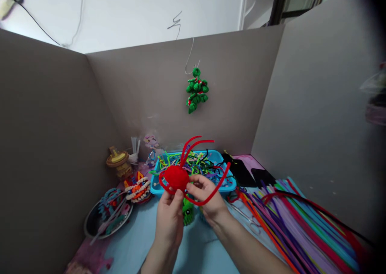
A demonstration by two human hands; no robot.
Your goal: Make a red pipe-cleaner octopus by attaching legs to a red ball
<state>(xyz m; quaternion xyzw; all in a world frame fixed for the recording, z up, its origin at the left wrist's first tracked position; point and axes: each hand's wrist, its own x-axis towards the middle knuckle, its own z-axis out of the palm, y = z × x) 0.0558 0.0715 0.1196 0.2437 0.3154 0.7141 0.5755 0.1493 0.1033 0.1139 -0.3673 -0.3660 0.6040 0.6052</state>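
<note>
Between my two hands, above the table, is a red fuzzy pipe-cleaner figure (176,177) with a rounded body. Two red strands stick up from its top, and a longer one loops below and curves up to the right. My left hand (171,211) pinches the underside of the body, thumb in front. My right hand (208,195) grips its right side with thumb and fingers. Just behind and below my hands sits a green fuzzy figure (187,212) with a dark eye, partly covered by my fingers.
Behind my hands stands a blue tray (230,184) of pipe-cleaner scraps. Long colored pipe cleaners (301,221) lie at right, near scissors (245,216). A metal bowl (87,225) of pieces sits at left. A green ornament (196,90) hangs on the grey back panel (144,81).
</note>
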